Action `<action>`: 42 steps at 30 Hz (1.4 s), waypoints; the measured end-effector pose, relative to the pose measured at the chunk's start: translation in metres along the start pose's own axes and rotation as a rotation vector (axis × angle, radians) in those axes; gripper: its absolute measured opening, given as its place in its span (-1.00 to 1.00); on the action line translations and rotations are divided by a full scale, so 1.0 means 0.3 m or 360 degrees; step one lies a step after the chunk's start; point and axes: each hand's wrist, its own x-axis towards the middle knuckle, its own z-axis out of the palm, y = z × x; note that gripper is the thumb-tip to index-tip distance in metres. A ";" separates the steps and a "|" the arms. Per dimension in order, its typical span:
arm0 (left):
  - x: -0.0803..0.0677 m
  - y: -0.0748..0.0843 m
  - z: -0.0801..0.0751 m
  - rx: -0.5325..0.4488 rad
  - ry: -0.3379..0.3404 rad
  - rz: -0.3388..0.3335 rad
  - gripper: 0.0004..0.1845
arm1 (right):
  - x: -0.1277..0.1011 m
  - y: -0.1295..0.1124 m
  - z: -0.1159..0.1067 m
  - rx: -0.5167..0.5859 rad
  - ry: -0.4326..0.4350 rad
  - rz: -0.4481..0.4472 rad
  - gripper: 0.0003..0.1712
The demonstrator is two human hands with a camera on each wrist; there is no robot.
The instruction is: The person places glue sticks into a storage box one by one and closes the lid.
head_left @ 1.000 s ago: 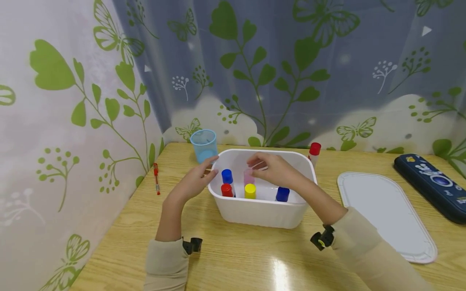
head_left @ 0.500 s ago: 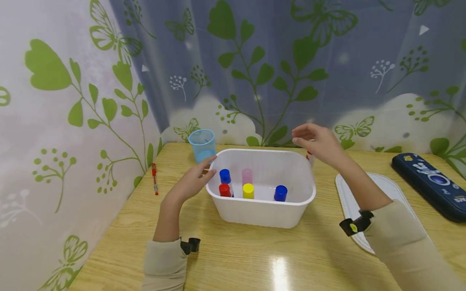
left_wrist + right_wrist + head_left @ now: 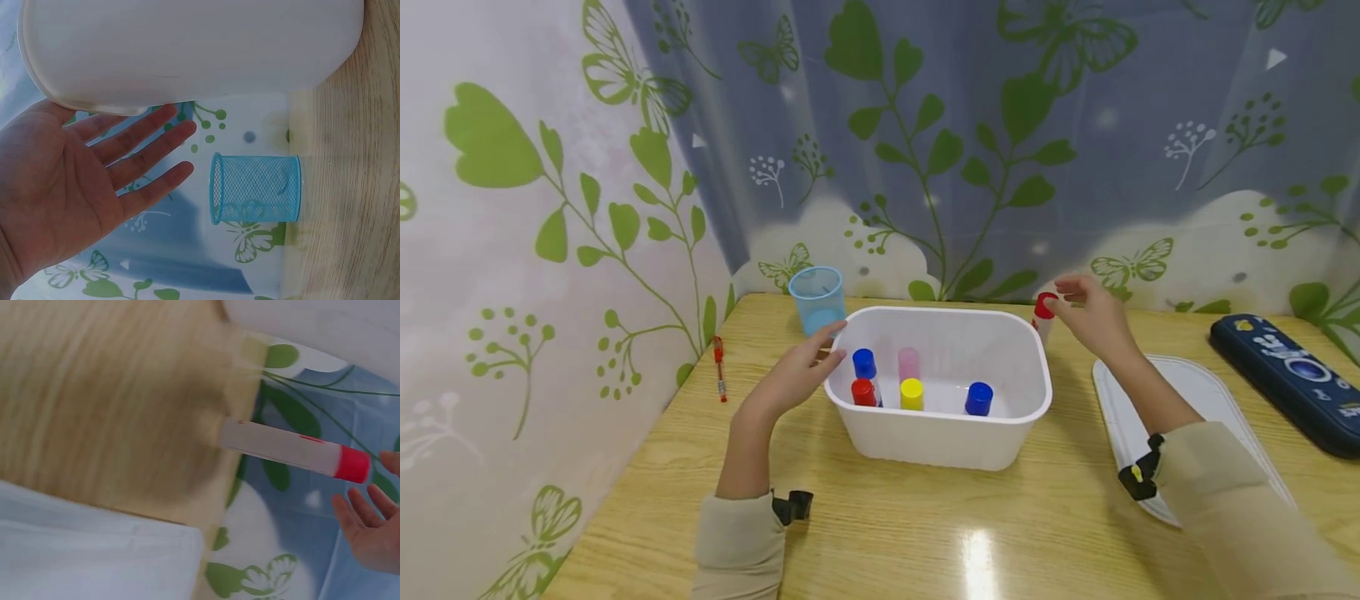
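Observation:
A white plastic tub (image 3: 936, 440) stands mid-table. My left hand (image 3: 790, 377) touches its left rim; in the left wrist view the fingers (image 3: 147, 153) extend fairly straight outside the wall. Behind the tub's right end, a white tube with a red cap (image 3: 287, 447), like a glue stick, stands upright. My right hand (image 3: 1096, 323) is just right of that cap, fingers spread and holding nothing; the right wrist view shows a gap between them. Inside the tub are a blue-capped tube (image 3: 864, 363), a red cap (image 3: 863, 392), a yellow cap (image 3: 912, 394), a pink piece (image 3: 908, 364) and a darker blue cap (image 3: 978, 399).
A blue mesh cup (image 3: 817, 302) stands behind the tub's left end. To the left lies a red pen (image 3: 720, 369). A white tray-like board (image 3: 1180, 400) lies under the right forearm, with a dark blue pencil case (image 3: 1285, 379) beyond. A patterned curtain (image 3: 940, 167) hangs behind.
My right hand has left the pink piece inside the tub, risen over the right rim, then come down beside the red-capped tube. The left hand has stayed at the rim.

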 end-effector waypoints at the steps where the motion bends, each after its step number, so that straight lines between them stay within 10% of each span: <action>1: 0.000 0.000 0.000 0.0000 0.0000 0.0000 -0.44 | 0.000 0.013 0.011 0.0023 0.0007 0.0008 -0.44; 18: 0.001 0.002 0.002 -0.0022 0.0013 -0.0029 -0.44 | -0.009 0.068 0.098 0.0161 0.0234 -0.0092 -0.52; 42: 0.003 0.002 0.001 -0.0008 0.0006 -0.0047 -0.43 | -0.073 -0.180 -0.149 0.0186 0.0446 -0.0249 -0.52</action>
